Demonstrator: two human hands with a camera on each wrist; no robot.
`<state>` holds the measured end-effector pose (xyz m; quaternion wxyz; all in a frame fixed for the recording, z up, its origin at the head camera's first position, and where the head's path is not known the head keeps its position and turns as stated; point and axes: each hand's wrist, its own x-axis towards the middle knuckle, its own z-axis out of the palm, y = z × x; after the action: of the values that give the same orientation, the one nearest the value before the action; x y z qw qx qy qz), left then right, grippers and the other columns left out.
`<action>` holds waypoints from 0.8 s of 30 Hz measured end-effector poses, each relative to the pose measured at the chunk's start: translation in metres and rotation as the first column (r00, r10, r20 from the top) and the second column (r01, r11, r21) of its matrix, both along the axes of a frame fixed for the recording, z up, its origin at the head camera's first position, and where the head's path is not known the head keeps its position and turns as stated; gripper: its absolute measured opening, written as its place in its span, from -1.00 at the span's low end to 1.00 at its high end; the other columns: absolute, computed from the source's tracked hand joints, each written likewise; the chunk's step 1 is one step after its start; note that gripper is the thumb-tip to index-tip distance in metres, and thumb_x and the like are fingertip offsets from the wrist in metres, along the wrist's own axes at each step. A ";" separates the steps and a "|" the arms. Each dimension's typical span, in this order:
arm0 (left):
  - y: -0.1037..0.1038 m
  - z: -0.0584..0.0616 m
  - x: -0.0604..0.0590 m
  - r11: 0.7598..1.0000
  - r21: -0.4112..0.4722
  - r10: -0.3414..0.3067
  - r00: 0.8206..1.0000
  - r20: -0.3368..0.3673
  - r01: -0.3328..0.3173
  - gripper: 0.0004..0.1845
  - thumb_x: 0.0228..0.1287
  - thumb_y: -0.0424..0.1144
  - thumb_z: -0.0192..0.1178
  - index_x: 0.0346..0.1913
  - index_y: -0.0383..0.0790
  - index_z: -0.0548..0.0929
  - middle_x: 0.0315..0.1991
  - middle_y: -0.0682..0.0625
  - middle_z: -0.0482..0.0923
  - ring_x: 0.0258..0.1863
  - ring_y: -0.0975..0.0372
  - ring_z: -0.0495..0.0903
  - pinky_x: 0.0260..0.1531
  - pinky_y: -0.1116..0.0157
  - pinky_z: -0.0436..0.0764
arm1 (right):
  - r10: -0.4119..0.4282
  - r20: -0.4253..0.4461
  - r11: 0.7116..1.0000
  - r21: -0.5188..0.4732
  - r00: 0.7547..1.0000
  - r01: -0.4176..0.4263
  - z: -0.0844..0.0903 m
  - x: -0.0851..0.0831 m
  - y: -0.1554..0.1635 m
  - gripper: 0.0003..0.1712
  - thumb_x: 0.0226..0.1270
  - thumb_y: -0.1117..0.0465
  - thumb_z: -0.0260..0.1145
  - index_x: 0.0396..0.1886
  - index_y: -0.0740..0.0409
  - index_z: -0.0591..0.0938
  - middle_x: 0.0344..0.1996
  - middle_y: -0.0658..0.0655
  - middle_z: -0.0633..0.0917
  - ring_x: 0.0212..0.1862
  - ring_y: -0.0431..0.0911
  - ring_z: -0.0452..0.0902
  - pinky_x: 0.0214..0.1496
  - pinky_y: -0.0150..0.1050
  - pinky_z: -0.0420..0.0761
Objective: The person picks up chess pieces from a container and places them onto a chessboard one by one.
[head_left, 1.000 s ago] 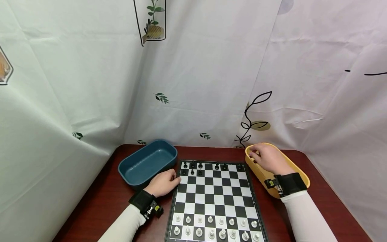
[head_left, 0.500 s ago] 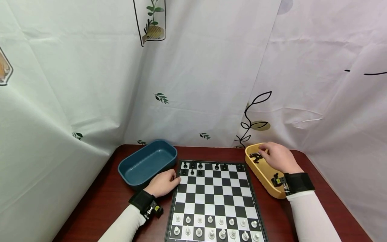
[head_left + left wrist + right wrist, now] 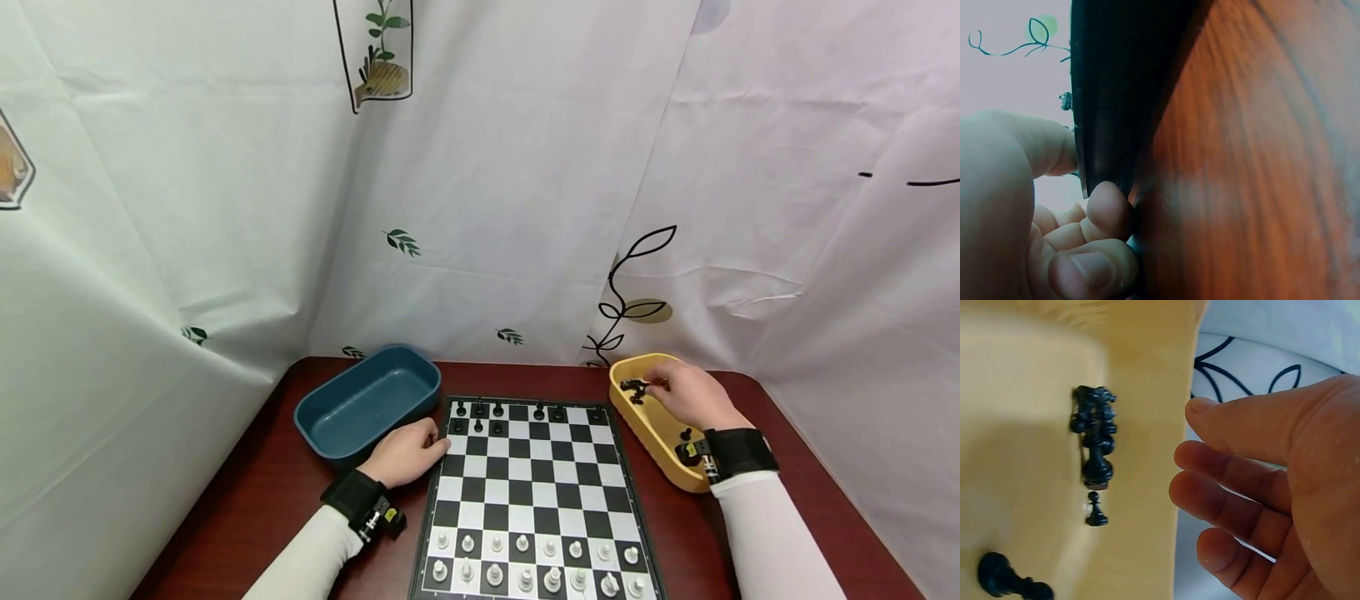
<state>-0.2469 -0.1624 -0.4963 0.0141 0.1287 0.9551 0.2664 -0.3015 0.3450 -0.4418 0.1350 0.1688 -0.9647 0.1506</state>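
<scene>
My left hand (image 3: 401, 454) holds the left edge of the chessboard (image 3: 540, 471). In the left wrist view, the thumb lies over the board's edge (image 3: 1119, 87) and curled fingers (image 3: 1109, 209) sit under it. My right hand (image 3: 686, 396) is over the yellow tray (image 3: 651, 432), its fingertips near a cluster of black chess pieces (image 3: 634, 388). The right wrist view has that hand's thumb and fingers apart, with nothing visible between them. Beside the clustered pieces (image 3: 1094, 440) stands a small black pawn (image 3: 1095, 511); another black piece (image 3: 1004, 575) lies at the lower left.
A dark blue tray (image 3: 330, 417) stands to the board's left. White chess pieces (image 3: 552, 580) fill the two near rows, and several black ones (image 3: 498, 409) stand on the far rows. A patterned cloth (image 3: 487, 208) hangs behind the brown table (image 3: 240, 500).
My right hand has drawn back to the right, uncovering the black pieces in the yellow tray, then dipped slightly toward them. My left hand stays at the board's edge.
</scene>
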 end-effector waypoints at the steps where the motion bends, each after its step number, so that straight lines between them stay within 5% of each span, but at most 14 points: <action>1: 0.000 0.000 0.000 1.000 0.000 0.002 1.000 0.001 -0.002 -0.67 0.61 0.05 0.30 -0.37 0.04 0.56 -0.53 0.14 0.48 -0.56 0.25 0.45 -0.46 0.21 0.41 | 0.001 0.006 1.000 0.000 1.000 -0.001 -0.001 0.000 0.000 -0.83 0.43 0.28 0.55 -0.05 0.20 0.85 -0.17 0.16 0.85 -0.09 0.18 0.78 -0.01 0.26 0.68; 14: -0.004 -0.002 -0.001 1.000 -0.008 0.003 1.000 -0.012 -0.003 -0.67 0.60 0.05 0.30 -0.36 0.04 0.56 -0.53 0.14 0.48 -0.55 0.26 0.45 -0.45 0.20 0.42 | 0.109 0.035 0.993 0.045 0.993 -0.110 -0.010 -0.008 -0.006 -0.84 0.32 0.38 0.59 -0.12 0.24 0.84 -0.20 0.15 0.84 -0.12 0.13 0.75 -0.03 0.14 0.69; 24: -0.003 -0.004 -0.003 1.000 0.008 -0.026 0.999 -0.021 0.026 -0.67 0.61 0.06 0.28 -0.37 0.05 0.56 -0.55 0.16 0.48 -0.57 0.28 0.45 -0.45 0.23 0.43 | 0.087 0.102 0.991 0.096 0.991 -0.097 -0.010 -0.008 -0.009 -0.78 0.30 0.39 0.60 -0.06 0.27 0.84 -0.13 0.20 0.85 -0.10 0.11 0.76 0.00 0.15 0.72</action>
<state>-0.2497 -0.1657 -0.5001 0.0072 0.1437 0.9524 0.2688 -0.3091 0.3358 -0.4514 0.0721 0.2123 -0.9677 0.1157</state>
